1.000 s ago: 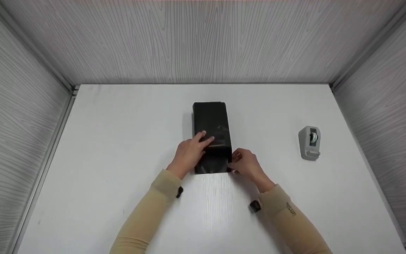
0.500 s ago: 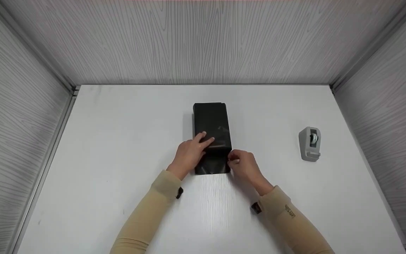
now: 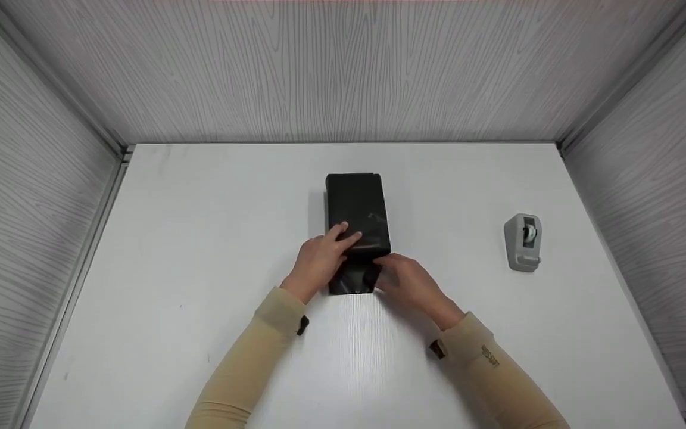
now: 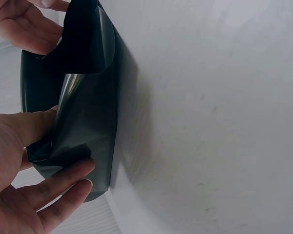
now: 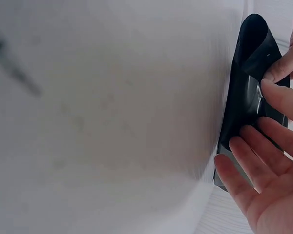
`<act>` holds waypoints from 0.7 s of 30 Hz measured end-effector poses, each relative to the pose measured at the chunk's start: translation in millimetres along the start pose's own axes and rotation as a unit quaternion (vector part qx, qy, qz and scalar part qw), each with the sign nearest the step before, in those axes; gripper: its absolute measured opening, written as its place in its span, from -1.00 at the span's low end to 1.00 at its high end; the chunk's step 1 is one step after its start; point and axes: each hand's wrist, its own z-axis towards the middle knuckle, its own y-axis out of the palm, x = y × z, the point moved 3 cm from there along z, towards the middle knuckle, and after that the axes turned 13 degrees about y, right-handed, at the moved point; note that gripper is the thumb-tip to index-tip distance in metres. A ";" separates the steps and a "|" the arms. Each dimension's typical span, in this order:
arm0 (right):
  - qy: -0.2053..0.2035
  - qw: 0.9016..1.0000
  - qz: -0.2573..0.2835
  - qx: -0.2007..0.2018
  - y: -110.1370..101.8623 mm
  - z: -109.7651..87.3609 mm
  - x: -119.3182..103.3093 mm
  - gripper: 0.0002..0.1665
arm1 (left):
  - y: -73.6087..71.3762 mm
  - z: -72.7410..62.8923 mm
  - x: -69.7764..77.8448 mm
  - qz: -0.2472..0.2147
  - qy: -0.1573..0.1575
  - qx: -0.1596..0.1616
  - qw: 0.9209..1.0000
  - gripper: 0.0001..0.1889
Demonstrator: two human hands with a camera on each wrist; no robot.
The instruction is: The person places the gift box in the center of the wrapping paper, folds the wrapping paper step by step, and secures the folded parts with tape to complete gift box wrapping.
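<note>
A box wrapped in glossy black sheet (image 3: pixel 356 202) lies lengthwise on the white table, its wrapping standing out past the near end as a loose flap (image 3: pixel 352 280). My left hand (image 3: pixel 318 259) holds the near left part of the box, with two fingertips on top. In the left wrist view, its thumb (image 4: pixel 36 124) presses into the folded sheet at the end while other fingers lie along the side. With mostly straight fingers, my right hand (image 3: pixel 411 283) pushes the right side of the flap inward. In the right wrist view, its fingers (image 5: pixel 254 151) lie against the sheet's side.
A grey tape dispenser (image 3: pixel 523 243) with a roll in it stands on the table at the right. Grey wood-grain panels (image 3: pixel 343 71) close off the back and both sides of the table (image 3: pixel 200 208).
My right hand has moved from the flap's right edge inward to the left, and the flap's right side has folded in with it. My left hand and the box have stayed put.
</note>
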 end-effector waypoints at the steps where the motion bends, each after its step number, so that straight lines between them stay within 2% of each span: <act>1: -0.003 1.000 -0.010 -0.001 0.0 -0.6 -0.2 -0.52 | 0.1 0.0 0.0 -0.001 0.000 0.000 1.000 -0.41; 5: -0.021 0.998 -0.056 -0.013 -0.2 -3.5 0.2 -0.46 | 1.2 0.2 -0.1 -0.001 -0.005 -0.006 1.000 -0.40; 8: -0.051 0.995 -0.087 -0.017 -0.3 -5.4 0.5 -0.41 | 1.7 0.0 -0.2 0.001 -0.006 -0.009 1.000 -0.40; 16: -0.129 0.980 -0.148 -0.020 -0.9 -3.8 0.1 -0.36 | 1.7 -2.1 -0.4 0.009 0.004 0.004 1.000 -0.40; 21: -0.146 0.972 -0.180 -0.038 1.6 -4.8 -0.8 -0.34 | 1.4 -1.3 -0.3 0.008 0.004 0.003 1.000 -0.40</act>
